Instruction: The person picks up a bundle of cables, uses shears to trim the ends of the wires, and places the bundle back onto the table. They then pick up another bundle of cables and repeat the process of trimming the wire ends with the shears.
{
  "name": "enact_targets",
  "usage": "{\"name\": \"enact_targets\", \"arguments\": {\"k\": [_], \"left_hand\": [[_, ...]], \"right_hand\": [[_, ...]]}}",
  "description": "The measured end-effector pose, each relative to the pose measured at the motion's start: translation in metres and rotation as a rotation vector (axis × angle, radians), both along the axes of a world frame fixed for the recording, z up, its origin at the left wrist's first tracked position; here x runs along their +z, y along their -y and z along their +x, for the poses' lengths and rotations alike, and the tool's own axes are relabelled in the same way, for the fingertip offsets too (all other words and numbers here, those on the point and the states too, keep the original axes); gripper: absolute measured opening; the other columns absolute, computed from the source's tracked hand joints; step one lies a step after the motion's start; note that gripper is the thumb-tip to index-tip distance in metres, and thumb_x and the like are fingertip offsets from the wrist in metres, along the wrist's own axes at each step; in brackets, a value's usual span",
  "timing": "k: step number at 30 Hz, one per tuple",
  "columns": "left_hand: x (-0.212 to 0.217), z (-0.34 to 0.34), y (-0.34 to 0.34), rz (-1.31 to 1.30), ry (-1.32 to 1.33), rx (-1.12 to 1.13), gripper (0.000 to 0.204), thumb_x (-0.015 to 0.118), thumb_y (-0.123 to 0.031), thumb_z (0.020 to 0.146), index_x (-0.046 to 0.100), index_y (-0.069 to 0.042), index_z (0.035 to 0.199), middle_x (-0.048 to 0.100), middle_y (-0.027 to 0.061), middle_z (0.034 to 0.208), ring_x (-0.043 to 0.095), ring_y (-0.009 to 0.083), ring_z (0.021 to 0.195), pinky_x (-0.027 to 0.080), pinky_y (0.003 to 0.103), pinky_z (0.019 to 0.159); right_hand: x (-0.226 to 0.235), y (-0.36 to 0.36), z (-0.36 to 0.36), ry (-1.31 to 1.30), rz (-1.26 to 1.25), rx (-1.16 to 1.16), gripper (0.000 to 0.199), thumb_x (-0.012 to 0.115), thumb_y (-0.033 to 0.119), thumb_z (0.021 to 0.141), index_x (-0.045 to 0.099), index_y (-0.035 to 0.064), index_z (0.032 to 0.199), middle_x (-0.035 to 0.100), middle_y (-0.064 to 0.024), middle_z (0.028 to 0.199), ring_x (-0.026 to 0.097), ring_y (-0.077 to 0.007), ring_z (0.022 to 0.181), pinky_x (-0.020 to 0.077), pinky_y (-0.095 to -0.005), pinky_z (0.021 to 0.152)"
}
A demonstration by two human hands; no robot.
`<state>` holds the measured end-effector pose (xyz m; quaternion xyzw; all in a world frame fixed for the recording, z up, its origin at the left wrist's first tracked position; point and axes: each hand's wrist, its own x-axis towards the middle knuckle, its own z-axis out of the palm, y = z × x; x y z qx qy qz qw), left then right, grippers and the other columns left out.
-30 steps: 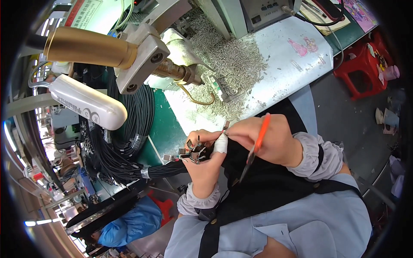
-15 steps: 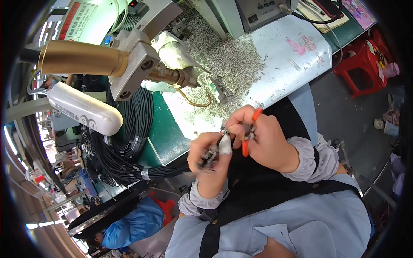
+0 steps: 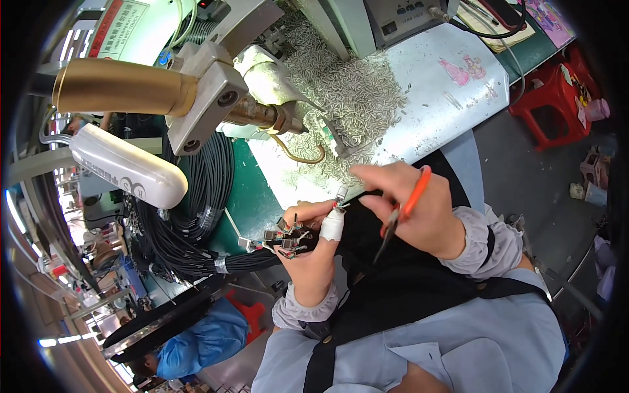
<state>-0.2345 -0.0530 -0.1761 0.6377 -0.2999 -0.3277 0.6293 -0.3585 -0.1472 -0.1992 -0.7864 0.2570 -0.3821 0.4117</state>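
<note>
A bundle of black cables with clear plugs, seemingly pointing rightward, is gripped in the closed left hand, orange-handled scissors in the closed right hand.

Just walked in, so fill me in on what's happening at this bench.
A person in a dark apron is working on cable ends. The left hand, one finger wrapped in white tape, holds a cluster of small connectors on black cables. The right hand holds orange-handled scissors and pinches one small connector just above the left hand. A pile of small metal bits covers the bench behind.
</note>
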Motion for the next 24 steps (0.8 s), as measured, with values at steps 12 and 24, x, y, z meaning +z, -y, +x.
{"name": "enact_targets", "arguments": {"k": [12, 24], "left_hand": [[0.004, -0.002, 0.002, -0.038, 0.163, -0.080, 0.023, 0.057, 0.012, 0.070, 0.054, 0.003, 0.091, 0.052, 0.0051, 0.077, 0.051, 0.0088, 0.070, 0.040, 0.019, 0.067], [-0.002, -0.004, 0.006, 0.053, -0.055, 0.034, 0.018, 0.061, 0.008, 0.070, 0.056, 0.003, 0.086, 0.054, 0.0044, 0.075, 0.050, 0.0084, 0.063, 0.039, 0.019, 0.058]], "right_hand": [[0.003, 0.009, -0.002, 0.099, 0.322, 0.231, 0.014, 0.064, 0.000, 0.071, 0.058, 0.0034, 0.084, 0.056, -0.0047, 0.064, 0.054, -0.0111, 0.051, 0.0394, -0.0204, 0.043], [0.003, -0.004, 0.005, 0.211, 0.582, 0.146, 0.009, 0.057, 0.004, 0.080, 0.051, -0.0012, 0.086, 0.057, -0.0037, 0.064, 0.056, -0.0082, 0.057, 0.0420, -0.0217, 0.048]]}}
